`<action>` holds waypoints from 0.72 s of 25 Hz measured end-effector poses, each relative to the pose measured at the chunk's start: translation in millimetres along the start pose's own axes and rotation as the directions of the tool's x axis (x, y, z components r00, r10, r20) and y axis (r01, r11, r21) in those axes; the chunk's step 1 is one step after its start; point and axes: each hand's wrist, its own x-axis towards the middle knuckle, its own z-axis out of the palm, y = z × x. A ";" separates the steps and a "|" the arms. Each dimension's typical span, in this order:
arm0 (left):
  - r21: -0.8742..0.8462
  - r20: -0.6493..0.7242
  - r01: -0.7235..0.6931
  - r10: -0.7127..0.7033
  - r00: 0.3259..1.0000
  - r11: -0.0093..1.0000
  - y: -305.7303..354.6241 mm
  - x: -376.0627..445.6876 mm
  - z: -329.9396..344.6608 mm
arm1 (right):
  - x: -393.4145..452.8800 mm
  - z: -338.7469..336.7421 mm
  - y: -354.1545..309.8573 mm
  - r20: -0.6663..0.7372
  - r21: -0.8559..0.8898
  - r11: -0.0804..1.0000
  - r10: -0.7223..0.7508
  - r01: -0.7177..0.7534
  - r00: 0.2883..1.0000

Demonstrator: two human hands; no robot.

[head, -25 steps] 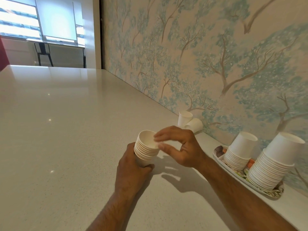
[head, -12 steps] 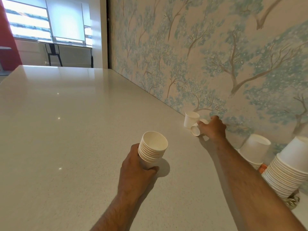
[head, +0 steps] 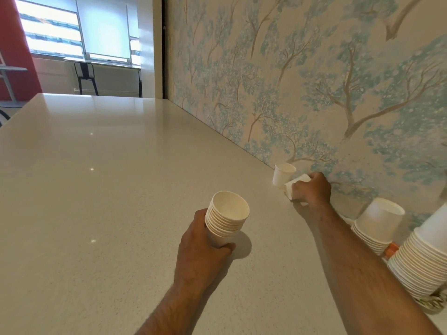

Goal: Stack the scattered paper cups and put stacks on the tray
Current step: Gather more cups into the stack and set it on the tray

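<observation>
Left hand (head: 203, 252): fingers and thumb curled round the lower part of a stack of nested cups (head: 227, 217); the stack sits mouth up, tilted slightly toward the right, near the middle of the counter (head: 96, 189); whether its base touches the counter cannot be told

Right hand (head: 310, 191): reached far to the right, close to the wall; fingers curled round a single cup lying on its side (head: 294, 186); the hand covers most of that cup

Upright cup (head: 283, 174): stands mouth up just left of the lying cup, touching or almost touching it, against the foot of the wallpapered wall (head: 290, 81)

Tray (head: 433, 302): at the right edge by the wall; only a patterned bit of rim shows; mostly hidden by cups

Stacks on tray: two upside-down stacks; the farther stack (head: 375, 226) leans toward the wall; the nearer stack (head: 420, 259) is taller and cut off by the frame edge; a small orange thing (head: 391, 249) shows between them

Far background: window with blinds (head: 72, 27); a dark chair (head: 85, 77) beyond the counter's far end; red wall (head: 14, 44) at far left
</observation>
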 end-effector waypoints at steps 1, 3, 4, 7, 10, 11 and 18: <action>0.000 0.002 0.000 0.000 1.000 1.000 -0.1 -0.1 -0.1 | -5.8 -1.9 -1.2 -0.018 0.047 0.999 0.008 -0.008 1.000; 0.003 0.001 0.002 -0.002 1.000 1.000 -0.6 0.2 -0.4 | -21.0 -7.1 -7.5 -0.059 0.154 0.988 0.005 0.004 0.998; 0.006 0.001 0.002 -0.002 1.000 1.000 -0.7 0.2 -0.6 | -29.6 -9.5 -11.8 -0.086 0.204 0.978 -0.029 0.046 0.996; 0.011 0.002 0.006 -0.006 1.000 1.000 -0.7 0.6 0.0 | -63.6 -19.8 -29.7 -0.203 0.323 0.885 -0.283 0.337 0.938; 0.014 0.003 0.004 -0.004 1.000 1.000 0.0 0.9 0.3 | -111.4 -36.8 -47.9 -0.279 0.463 0.631 -0.562 0.622 0.779; 0.012 0.002 0.004 -0.004 1.000 1.000 0.1 1.0 0.3 | -127.6 -40.9 -51.1 -0.287 0.484 0.533 -0.652 0.694 0.701; 0.022 -0.008 -0.001 0.001 1.000 1.000 3.0 0.4 -1.1 | -184.1 -40.7 -52.7 -0.193 0.495 0.120 -0.951 0.861 0.243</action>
